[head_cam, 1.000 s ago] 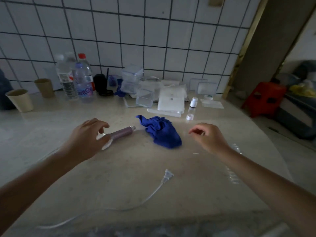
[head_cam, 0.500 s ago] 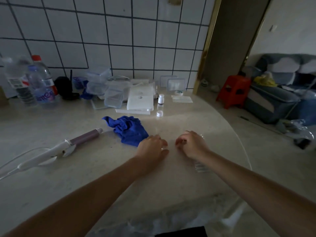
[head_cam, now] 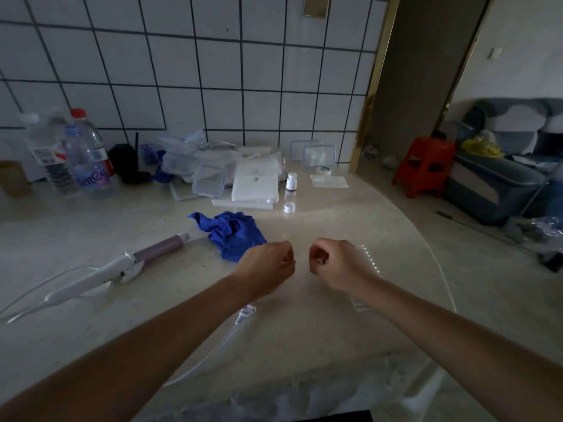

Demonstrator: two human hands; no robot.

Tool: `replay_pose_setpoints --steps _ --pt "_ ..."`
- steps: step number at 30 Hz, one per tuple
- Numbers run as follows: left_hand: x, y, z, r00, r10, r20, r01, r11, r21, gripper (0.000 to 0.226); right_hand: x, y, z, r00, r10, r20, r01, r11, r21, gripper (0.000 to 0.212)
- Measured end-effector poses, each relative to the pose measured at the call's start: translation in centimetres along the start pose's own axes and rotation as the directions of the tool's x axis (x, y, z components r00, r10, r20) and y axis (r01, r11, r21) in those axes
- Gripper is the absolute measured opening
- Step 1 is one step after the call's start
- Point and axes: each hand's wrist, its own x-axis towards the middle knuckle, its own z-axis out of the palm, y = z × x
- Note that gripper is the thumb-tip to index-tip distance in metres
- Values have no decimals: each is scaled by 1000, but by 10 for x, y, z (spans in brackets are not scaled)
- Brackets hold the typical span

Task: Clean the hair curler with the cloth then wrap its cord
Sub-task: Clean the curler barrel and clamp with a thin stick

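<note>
The hair curler [head_cam: 100,272], with a white handle and a purple barrel, lies on the beige counter [head_cam: 304,330] at the left. Its white cord runs off to the left, and the plug [head_cam: 245,313] lies under my left forearm. A crumpled blue cloth [head_cam: 233,234] rests just right of the barrel tip. My left hand [head_cam: 266,264] and my right hand [head_cam: 333,261] hover as fists side by side at the counter's middle, near the cloth's right edge. Both hold nothing.
Water bottles [head_cam: 82,156], a black object [head_cam: 126,164], clear plastic boxes [head_cam: 207,178], a white box [head_cam: 256,185] and a small white bottle [head_cam: 291,181] crowd the back by the tiled wall. The counter's curved edge runs at right; a red stool [head_cam: 425,167] stands beyond.
My left hand let go of the curler and came to the middle beside my right hand. Both hands closed into fists. The view swung to the right.
</note>
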Motion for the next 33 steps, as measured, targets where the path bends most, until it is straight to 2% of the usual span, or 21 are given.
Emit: replay_pose_setpoints --steps 4,7,8,12,18,22,28,33 --pt "-33 -26 -30 986 69 -155 -78 996 -53 15 -3 -40 6 991 -132 6 130 980 153 8" --pt "-61 -40 -49 976 89 -197 -100 994 -49 18 -4 -71 20 969 -247 15 239 950 201 6" --pt "-69 -45 -53 973 90 -212 -103 993 -55 16 -2 -79 25 966 -258 24 247 946 209 12" --pt "-89 -60 -66 958 65 -281 -91 993 -81 11 7 -100 43 972 -220 77 196 950 245 37" --pt "-102 -76 -72 947 -25 -321 1 997 -73 19 13 -126 51 970 -202 133 161 950 269 30" --pt "-103 -79 -73 939 -70 -338 54 997 -57 17 14 -133 53 968 -219 123 186 955 232 38" --pt "-87 -80 -69 952 -132 -275 148 988 37 31 25 -129 56 986 -125 111 109 984 142 39" --pt "-55 -78 -71 966 -205 -159 230 961 157 35 44 -129 53 988 36 152 -39 999 16 58"
